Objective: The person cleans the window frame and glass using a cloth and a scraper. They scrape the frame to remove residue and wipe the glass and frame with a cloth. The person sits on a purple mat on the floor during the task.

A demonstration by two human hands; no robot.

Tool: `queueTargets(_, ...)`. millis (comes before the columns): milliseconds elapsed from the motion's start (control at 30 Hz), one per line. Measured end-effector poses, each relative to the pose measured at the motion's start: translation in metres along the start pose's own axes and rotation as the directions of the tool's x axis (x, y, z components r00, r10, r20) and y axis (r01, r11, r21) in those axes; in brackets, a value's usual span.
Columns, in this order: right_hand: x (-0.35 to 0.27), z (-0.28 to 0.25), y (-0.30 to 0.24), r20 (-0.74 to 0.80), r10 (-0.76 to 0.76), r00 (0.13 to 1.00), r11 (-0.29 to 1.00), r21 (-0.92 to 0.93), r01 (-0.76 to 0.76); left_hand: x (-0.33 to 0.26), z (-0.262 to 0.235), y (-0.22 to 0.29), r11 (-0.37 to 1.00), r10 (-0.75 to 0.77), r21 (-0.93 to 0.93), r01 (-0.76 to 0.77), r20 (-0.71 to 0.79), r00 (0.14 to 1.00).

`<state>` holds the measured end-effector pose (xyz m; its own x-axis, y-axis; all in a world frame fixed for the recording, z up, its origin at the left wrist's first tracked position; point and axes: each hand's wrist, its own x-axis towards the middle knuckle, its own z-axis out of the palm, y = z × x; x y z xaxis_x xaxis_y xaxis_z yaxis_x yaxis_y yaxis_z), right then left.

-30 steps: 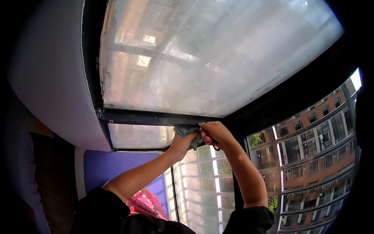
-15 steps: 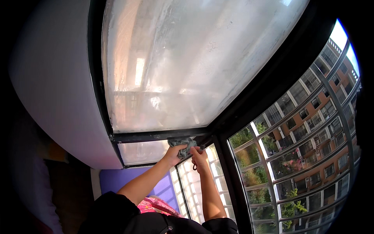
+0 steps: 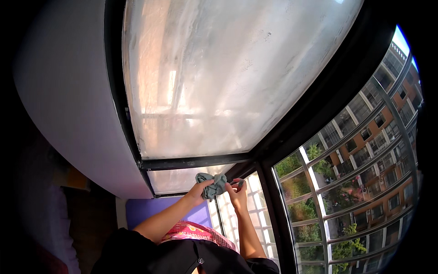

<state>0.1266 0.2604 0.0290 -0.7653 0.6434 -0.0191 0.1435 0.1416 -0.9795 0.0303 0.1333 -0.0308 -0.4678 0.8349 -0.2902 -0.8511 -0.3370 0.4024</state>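
A crumpled grey-green cloth [image 3: 212, 186] is bunched in my left hand [image 3: 196, 192], the thumb lying over its near side. My right hand [image 3: 237, 197] is close by on the right, its fingers closed around a small dark handled tool [image 3: 233, 182]. Most of that tool is hidden by the fingers, so its kind cannot be made out. Both hands are just below the black crossbar [image 3: 196, 163] of a window frame. Above the bar, a large glass pane [image 3: 205, 77] looks cloudy and streaked.
A smaller pane [image 3: 171, 180] sits under the crossbar. On the right, a barred window [image 3: 324, 205] faces brick buildings and greenery. A pale wall [image 3: 68, 91] curves along the left. Below lie a purple mat [image 3: 141, 211] and, near my body, pink patterned fabric [image 3: 191, 231].
The cloth and my hands have come down from the crossbar, with the cloth more bunched up. My right hand has turned the dark tool, and its hanging loop no longer shows. The view has shifted slightly.
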Motion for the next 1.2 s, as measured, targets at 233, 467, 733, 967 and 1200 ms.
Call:
queueTargets(233, -0.001, -0.001, -0.023, 0.345, -0.160, 0.925, 0.910, -0.312, 0.274, -0.049, 0.004, 0.014, 0.946, -0.083, 0.324, 0.030, 0.150, 0.985)
queueTargets(467, 0.006, 0.018, -0.015, 0.233, -0.014, 0.972, 0.999, -0.044, 0.025, -0.067, 0.000, 0.025, 0.915, -0.155, 0.389, 0.104, 0.101, 0.983)
queueTargets(733, -0.005, 0.031, -0.025, 0.492, 0.011, 0.871, 1.000, 0.005, -0.015, -0.074, 0.001, 0.033, 0.963, -0.026, 0.271, 0.013, 0.045, 0.999)
queueTargets(967, -0.015, 0.041, -0.042, 0.654, -0.255, 0.712, 0.820, -0.244, 0.518, -0.073, -0.009, 0.043, 0.948, -0.076, 0.317, 0.040, 0.105, 0.992)
queueTargets(1200, -0.027, 0.053, -0.020, 0.608, 0.030, 0.793, 0.998, -0.066, 0.014, -0.075, 0.003, 0.053, 0.984, -0.122, 0.142, 0.106, 0.112, 0.986)
